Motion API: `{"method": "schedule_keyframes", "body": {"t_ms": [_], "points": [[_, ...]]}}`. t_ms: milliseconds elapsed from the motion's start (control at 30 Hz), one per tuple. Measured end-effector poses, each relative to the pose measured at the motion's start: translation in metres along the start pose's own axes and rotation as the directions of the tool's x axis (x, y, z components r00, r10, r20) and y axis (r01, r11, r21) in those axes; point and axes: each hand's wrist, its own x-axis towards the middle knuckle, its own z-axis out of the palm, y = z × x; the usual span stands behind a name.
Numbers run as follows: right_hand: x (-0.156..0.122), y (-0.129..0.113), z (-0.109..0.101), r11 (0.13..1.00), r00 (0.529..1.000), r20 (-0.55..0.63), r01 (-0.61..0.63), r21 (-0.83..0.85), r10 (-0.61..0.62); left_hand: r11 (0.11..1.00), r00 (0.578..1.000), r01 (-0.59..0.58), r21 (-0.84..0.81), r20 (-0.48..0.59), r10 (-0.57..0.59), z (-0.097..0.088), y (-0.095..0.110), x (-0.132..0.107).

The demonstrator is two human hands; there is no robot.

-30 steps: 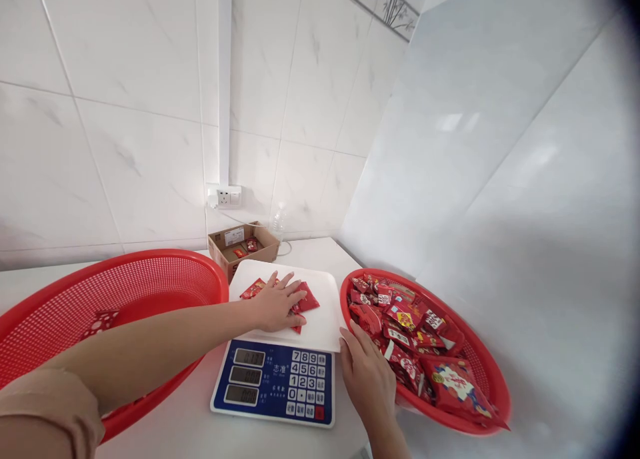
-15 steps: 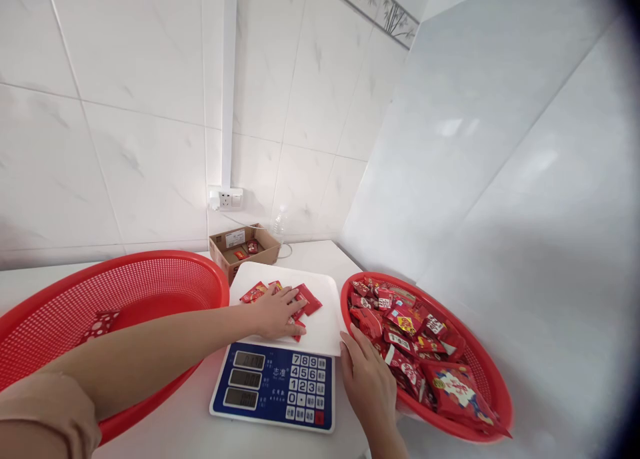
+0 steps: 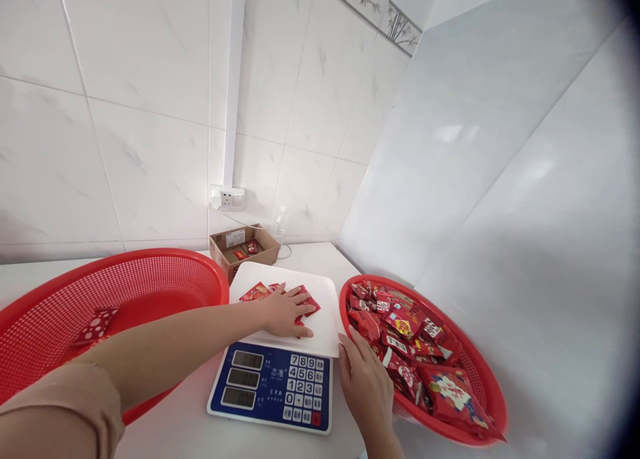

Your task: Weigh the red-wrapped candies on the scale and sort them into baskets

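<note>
The scale (image 3: pixel 270 409) has a blue panel printed 志准 in white, with smaller lettering beneath too blurred to read; its keys show the digits 0 to 9 and a dot, others bear small Chinese characters such as 计数, and one at the lower right is red. Three displays run down its left side, their digits too faint to read surely. On its white tray (image 3: pixel 324 339) lie several red packets (image 3: pixel 256 292), partly hidden by the left hand (image 3: pixel 287 312), which rests over them palm down, fingers spread wide; it covers their print. The right hand (image 3: pixel 367 382) is between the tray's near right corner and the right basket (image 3: pixel 493 379), fingers close together and loosely bent; its palm is hidden, so I cannot tell whether it has hold of anything. That red basket is heaped with red packets, some with white characters or yellow patches, the largest one (image 3: pixel 456 393) lying nearest. The left basket (image 3: pixel 165 253), cut off by the frame and crossed by the forearm, holds a white-spotted packet (image 3: pixel 97 325). Behind the scale, a box (image 3: pixel 260 255) with a white label contains two small red packets (image 3: pixel 253 246); a clear bottle (image 3: pixel 280 224) stands partly hidden behind it.
</note>
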Motion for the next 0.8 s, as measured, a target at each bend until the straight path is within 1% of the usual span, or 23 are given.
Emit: {"method": "schedule_keyframes", "body": {"t_ms": [100, 200, 300, 367, 433, 500, 567, 633, 800], "points": [[0.001, 0.0, -0.001, 1.0, 1.0, -0.016, 0.009, 0.013, -0.009, 1.0, 1.0, -0.002, -0.001, -0.025, 0.002, -0.004, 0.0, -0.004], [0.002, -0.001, -0.003, 1.0, 1.0, -0.028, 0.011, -0.004, -0.012, 0.999, 0.998, 0.031, -0.007, -0.045, -0.032, -0.012, -0.004, -0.013], [0.002, -0.002, -0.004, 1.0, 0.999, -0.031, 0.01, -0.021, -0.011, 0.989, 0.989, 0.143, -0.027, -0.044, -0.144, -0.021, -0.015, -0.025], [0.003, -0.003, -0.005, 1.0, 0.999, -0.032, 0.009, -0.026, -0.009, 0.968, 0.968, 0.247, -0.047, -0.025, -0.248, -0.024, -0.023, -0.032], [0.003, -0.003, -0.005, 1.0, 0.999, -0.044, 0.009, -0.025, -0.01, 0.942, 0.944, 0.329, -0.067, 0.002, -0.33, -0.023, -0.029, -0.038], [0.003, -0.003, -0.005, 1.0, 0.998, -0.06, 0.014, -0.018, -0.015, 0.929, 0.932, 0.362, -0.081, 0.028, -0.361, -0.018, -0.031, -0.041], [0.003, -0.003, -0.004, 1.0, 0.998, -0.068, 0.017, -0.014, -0.018, 0.933, 0.937, 0.35, -0.088, 0.042, -0.347, -0.013, -0.029, -0.041], [0.003, -0.003, -0.004, 1.0, 0.998, -0.065, 0.018, -0.015, -0.019, 0.946, 0.95, 0.312, -0.091, 0.04, -0.31, -0.009, -0.025, -0.038], [0.003, -0.003, -0.005, 1.0, 0.999, -0.042, 0.004, -0.017, -0.005, 0.972, 0.977, 0.21, -0.101, 0.04, -0.207, -0.01, -0.023, -0.029]]}}
